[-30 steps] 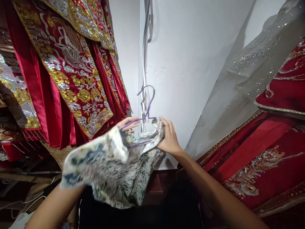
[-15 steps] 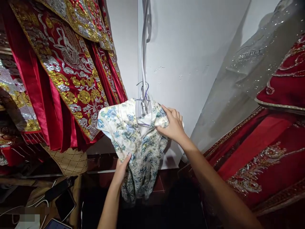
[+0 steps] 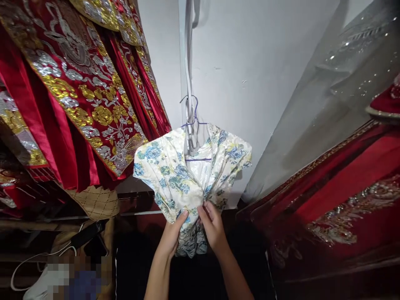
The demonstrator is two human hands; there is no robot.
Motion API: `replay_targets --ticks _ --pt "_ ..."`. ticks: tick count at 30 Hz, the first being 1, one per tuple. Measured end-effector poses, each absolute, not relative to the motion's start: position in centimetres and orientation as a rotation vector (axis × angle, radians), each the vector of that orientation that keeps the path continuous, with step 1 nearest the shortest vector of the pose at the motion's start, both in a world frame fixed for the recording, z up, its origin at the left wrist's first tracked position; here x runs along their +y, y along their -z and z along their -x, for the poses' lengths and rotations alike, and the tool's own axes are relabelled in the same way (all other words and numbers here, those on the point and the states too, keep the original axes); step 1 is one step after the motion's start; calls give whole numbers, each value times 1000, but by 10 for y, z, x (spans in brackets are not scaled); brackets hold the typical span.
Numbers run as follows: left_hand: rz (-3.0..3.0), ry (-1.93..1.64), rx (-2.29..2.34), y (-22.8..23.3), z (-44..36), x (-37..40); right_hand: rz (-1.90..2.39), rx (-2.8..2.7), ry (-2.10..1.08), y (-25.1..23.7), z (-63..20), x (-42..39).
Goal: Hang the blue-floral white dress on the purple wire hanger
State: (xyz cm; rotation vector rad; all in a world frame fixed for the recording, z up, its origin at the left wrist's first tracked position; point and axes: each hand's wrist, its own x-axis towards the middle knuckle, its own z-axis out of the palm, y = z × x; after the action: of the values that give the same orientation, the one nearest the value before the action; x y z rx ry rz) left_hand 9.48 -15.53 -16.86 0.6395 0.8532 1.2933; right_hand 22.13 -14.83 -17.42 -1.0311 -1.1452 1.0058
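A white dress with blue and green flowers [image 3: 179, 179] hangs in front of me on a thin purple wire hanger [image 3: 196, 112]. Its neckline is open in a V, and the hanger's lower bar shows inside. My left hand [image 3: 173, 233] grips the dress at its left side near the waist, thumb in front and the other fingers hidden behind the cloth. My right hand [image 3: 212, 225] pinches the front of the dress just below the point of the V, thumb and forefinger close together. The lower part of the dress bunches below both hands.
Red garments with gold and silver sequins [image 3: 103, 114] hang at the left. On the right are a glittery sheer cloth [image 3: 353, 71] and a red embroidered garment [image 3: 343, 208]. A white wall [image 3: 250, 54] stands behind. Cables and a black device [image 3: 87, 234] lie on a wooden stand at lower left.
My right hand has left the dress's right shoulder and moved down to the front below the neckline. The right shoulder now spreads out, and the dress sits nearer to me.
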Motion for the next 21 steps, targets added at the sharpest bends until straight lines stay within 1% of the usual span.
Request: replay_targets --ticks 4,7,9,12,14,15,16,19,21 --pt "-680 -1247 843 165 -96 -160 1055 -1220 -954 152 -232 -148" --pt "-711 -1318 909 164 -101 -159 1114 -1240 -946 147 -242 -152" --pt "-752 -1448 1045 165 -104 -157 1132 -1253 -936 149 -247 -156" --pt "-875 -1837 1364 165 -105 -153 1147 -1293 -928 153 -250 -159" --pt "-1056 -2049 1491 160 -106 -155 1132 -1320 -972 153 -248 -161" --pt "-1198 -2043 1481 156 -107 -157 1112 -1332 -1006 152 -246 -161" --pt "-1358 -1942 1420 150 -108 -159 1083 -1346 -1040 151 -244 -161" --pt "-1699 -1421 1160 126 -114 -164 1017 -1373 -1086 148 -241 -161" --pt "-1784 -1224 1093 111 -117 -162 1039 -1378 -1072 147 -242 -161"
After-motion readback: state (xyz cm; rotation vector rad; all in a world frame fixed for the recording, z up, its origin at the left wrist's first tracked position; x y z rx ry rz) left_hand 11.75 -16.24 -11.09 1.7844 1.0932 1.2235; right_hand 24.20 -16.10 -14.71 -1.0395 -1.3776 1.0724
